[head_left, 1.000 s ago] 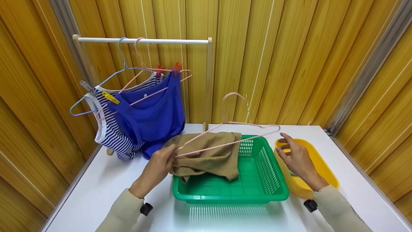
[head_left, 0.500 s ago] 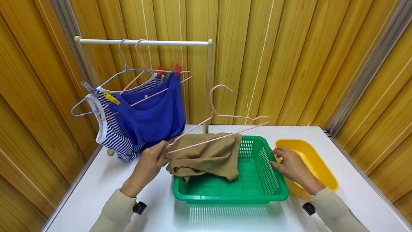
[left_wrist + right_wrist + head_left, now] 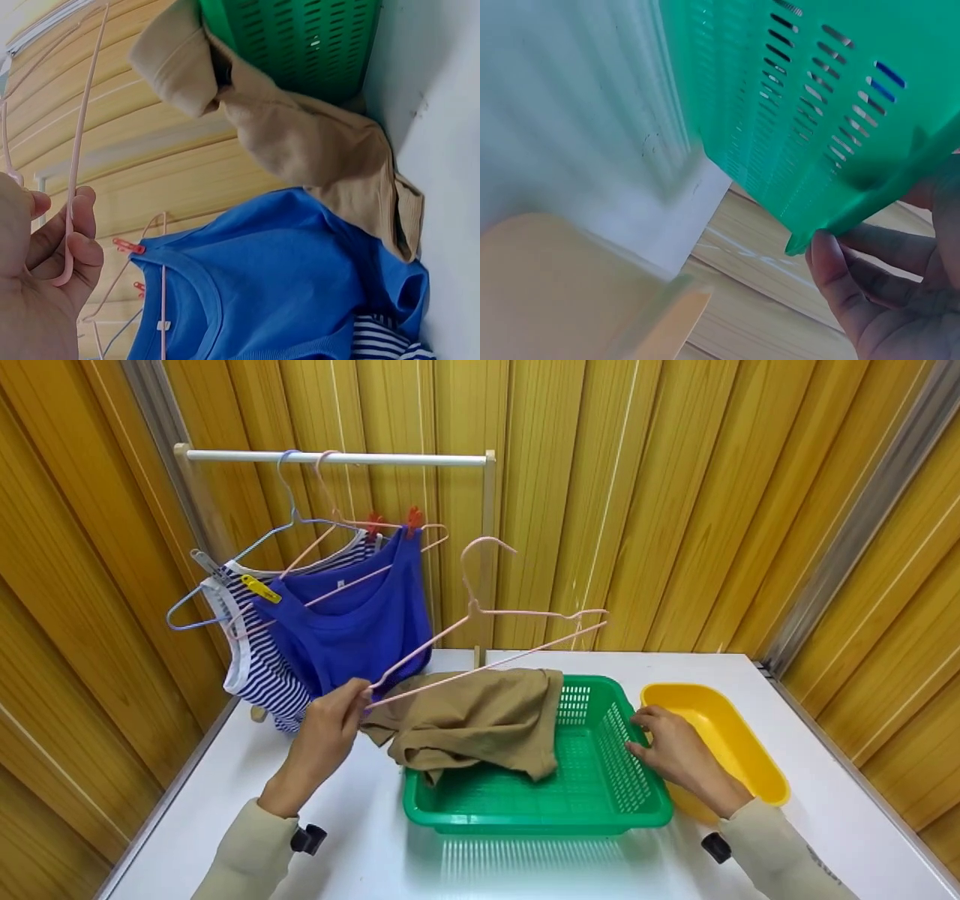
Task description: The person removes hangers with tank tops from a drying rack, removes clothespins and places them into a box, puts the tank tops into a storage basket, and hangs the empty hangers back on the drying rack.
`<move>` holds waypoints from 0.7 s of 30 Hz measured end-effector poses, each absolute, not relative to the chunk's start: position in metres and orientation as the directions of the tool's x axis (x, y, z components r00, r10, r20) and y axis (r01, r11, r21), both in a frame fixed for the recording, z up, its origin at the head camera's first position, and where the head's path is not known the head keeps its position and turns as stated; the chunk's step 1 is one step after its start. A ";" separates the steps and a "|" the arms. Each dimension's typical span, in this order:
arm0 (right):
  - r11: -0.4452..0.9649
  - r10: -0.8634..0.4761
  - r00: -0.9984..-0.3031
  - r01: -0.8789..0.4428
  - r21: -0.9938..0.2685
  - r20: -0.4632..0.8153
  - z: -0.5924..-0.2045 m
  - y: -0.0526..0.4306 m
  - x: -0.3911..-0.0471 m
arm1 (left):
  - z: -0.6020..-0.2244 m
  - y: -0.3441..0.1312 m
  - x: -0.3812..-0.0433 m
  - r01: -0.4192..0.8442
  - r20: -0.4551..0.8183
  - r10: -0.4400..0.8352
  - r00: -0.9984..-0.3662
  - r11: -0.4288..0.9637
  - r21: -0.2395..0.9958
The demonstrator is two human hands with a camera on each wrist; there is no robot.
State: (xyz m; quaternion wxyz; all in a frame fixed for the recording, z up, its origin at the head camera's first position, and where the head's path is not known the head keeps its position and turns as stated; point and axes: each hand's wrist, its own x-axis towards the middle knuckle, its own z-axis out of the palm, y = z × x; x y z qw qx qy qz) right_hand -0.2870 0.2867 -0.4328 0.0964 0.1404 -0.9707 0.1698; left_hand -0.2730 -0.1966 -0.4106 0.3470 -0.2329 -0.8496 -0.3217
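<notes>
My left hand (image 3: 328, 727) pinches one end of a pink wire hanger (image 3: 471, 613), which is raised with its hook up and its far end to the right. No garment is on this hanger. Below it, folded brown shorts or trousers (image 3: 480, 720) lie over the left and back of a green basket (image 3: 540, 820), hanging past its left side. With its fingers curled at the rim, my right hand (image 3: 679, 754) holds the basket's right side. Its fingertips meet the green rim (image 3: 870, 206) in the right wrist view.
A white-barred rack (image 3: 427, 458) stands at the back left. A blue top (image 3: 360, 622) and a striped top (image 3: 259, 660) hang there on hangers, clipped with clothespins. A yellow tub (image 3: 720, 727) sits right of the basket on the white table (image 3: 555, 870). Wood-patterned panels surround the table.
My left hand has moved left with the pink hanger, whose hook has risen and shifted left. My right hand has come down from above the yellow tub to the basket's right rim.
</notes>
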 end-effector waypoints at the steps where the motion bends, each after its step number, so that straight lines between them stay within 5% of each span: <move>1: 0.905 -0.236 -0.943 -0.301 -0.300 0.235 -0.433 0.286 -0.287 | -0.409 -0.198 -0.273 0.618 0.745 0.166 -0.646 0.687 0.382; 21: 0.899 -0.252 -0.935 -0.322 -0.297 0.250 -0.434 0.286 -0.285 | -0.387 -0.240 -0.262 0.557 0.803 0.025 -0.595 0.733 0.390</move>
